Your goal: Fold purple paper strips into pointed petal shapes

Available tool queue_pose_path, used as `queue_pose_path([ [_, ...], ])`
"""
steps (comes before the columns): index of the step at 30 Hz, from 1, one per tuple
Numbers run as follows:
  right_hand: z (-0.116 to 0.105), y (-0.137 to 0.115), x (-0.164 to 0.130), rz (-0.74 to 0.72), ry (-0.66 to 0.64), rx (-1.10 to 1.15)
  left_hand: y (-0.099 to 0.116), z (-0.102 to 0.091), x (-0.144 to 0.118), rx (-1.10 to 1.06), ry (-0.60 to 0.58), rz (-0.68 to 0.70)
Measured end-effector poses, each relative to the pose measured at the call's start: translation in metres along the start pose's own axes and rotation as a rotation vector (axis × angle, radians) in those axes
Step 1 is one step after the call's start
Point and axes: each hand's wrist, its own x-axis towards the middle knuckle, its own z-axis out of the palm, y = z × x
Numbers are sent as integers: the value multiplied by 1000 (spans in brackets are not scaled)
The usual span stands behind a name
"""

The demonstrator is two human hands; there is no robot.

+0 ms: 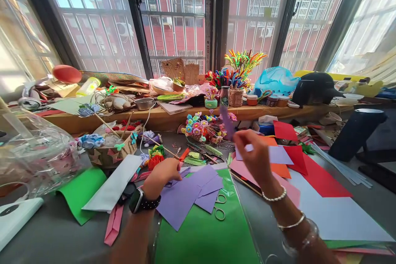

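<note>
Raised over the right edge of the green mat (207, 239), my right hand (255, 154) pinches a narrow strip of purple paper (227, 121), blurred by motion. My left hand (163, 177) is curled at the upper left of several purple paper pieces (182, 200), its thumb and fingers closed on the purple paper there; the fingertips are partly hidden. These pieces overlap each other on the mat. Scissors (220, 207) lie at their right side, only the handle loops showing, the blades hidden under the paper.
Coloured sheets, including a red sheet (324, 175) and a white sheet (346, 214), spread on the right. A dark bottle (355, 134) stands beyond them. At left are a folded white paper (114, 183), green sheet (83, 192) and cardboard basket (111, 152). Craft flowers (201, 127) stand behind.
</note>
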Motion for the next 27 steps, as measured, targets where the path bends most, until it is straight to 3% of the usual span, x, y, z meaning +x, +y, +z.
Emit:
queue_pose_path([
  [1,10,-1,0,-70,-175,-16,1,1,0,25,-13,-10],
  [4,35,0,-4,-195,-516,-26,3,3,0,93,-35,-38],
  [7,45,2,-9,-206,-644,-73,2,5,1,137,-2,-65],
  [13,56,6,-12,-160,-671,-135,0,6,2,118,129,25],
  [18,73,9,-10,-155,-614,-155,14,5,4,75,207,239],
  [22,79,11,-9,-224,-610,-143,25,14,7,62,194,365],
  [27,81,9,-8,-279,-632,-161,25,25,14,73,184,372],
])
